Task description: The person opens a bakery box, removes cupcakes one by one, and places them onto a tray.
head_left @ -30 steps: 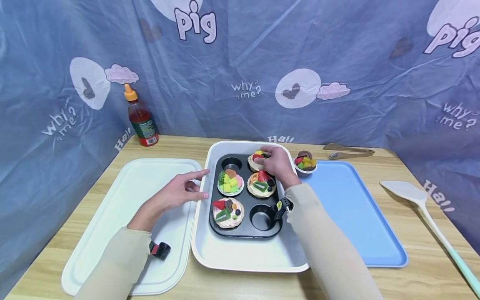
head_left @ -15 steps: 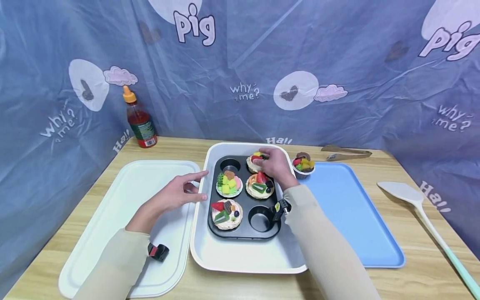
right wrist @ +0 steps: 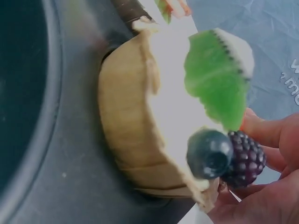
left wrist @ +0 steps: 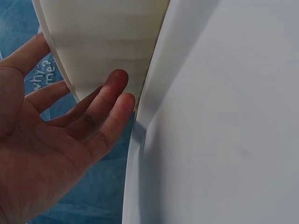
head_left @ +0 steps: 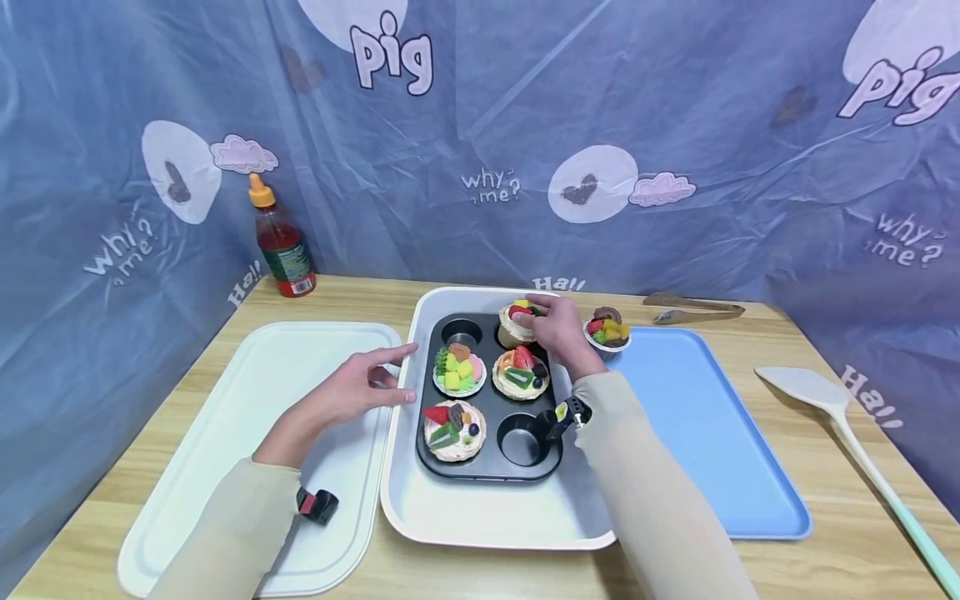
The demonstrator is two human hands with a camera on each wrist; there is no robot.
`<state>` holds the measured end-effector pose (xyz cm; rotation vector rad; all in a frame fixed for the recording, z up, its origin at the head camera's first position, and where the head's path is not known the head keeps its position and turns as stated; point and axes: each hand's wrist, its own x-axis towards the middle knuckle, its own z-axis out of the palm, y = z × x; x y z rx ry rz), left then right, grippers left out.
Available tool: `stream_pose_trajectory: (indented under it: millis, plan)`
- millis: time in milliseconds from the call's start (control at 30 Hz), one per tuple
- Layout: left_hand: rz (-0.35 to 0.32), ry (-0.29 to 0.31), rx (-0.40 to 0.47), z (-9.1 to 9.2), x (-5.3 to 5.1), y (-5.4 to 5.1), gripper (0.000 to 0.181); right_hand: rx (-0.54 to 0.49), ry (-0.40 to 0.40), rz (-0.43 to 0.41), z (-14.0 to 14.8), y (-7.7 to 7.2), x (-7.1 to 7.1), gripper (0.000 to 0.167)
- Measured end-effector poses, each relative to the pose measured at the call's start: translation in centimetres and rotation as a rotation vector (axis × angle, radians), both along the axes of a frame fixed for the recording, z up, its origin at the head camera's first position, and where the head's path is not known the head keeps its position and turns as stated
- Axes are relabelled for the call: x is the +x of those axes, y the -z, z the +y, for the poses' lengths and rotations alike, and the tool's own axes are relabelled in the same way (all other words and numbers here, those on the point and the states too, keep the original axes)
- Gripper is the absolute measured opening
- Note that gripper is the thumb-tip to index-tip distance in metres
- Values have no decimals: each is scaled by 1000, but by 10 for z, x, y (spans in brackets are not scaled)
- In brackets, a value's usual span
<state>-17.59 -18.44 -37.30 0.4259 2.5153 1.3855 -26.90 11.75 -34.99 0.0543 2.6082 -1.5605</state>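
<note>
The tart point(head_left: 513, 333) is located at the far right corner of the pan point(head_left: 491, 463), with its pale case partly exposed above the well. It is pinched near its top by the right hand point(head_left: 561, 327); the exact contact is partly hidden by the neighbouring tart point(head_left: 520, 377) in the right wrist view. The left hand point(head_left: 352, 385) is spread, with fingertips placed at the left edge of the bin point(head_left: 495, 515). Judged by appearance, the tart should be light, its case fairly stiff and its fruit liable to detach. Opposite sides of the case, below the rim, are best gripped; the topping should not be squeezed.
</note>
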Motion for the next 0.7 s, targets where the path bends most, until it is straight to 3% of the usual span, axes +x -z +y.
stream_pose_trajectory:
  millis: [200, 500, 700]
  plan:
    - [3, -3, -4, 0, 0, 0, 73, -15, 1, -14, 0, -1, 0, 52]
    - [-8, -18, -9, 0, -1, -1, 73, -43, -17, 50, 2, -7, 2, 53]
    - [-31, -28, -10, 2, 0, 0, 73, -35, -44, 35, 9, -16, 11, 54]
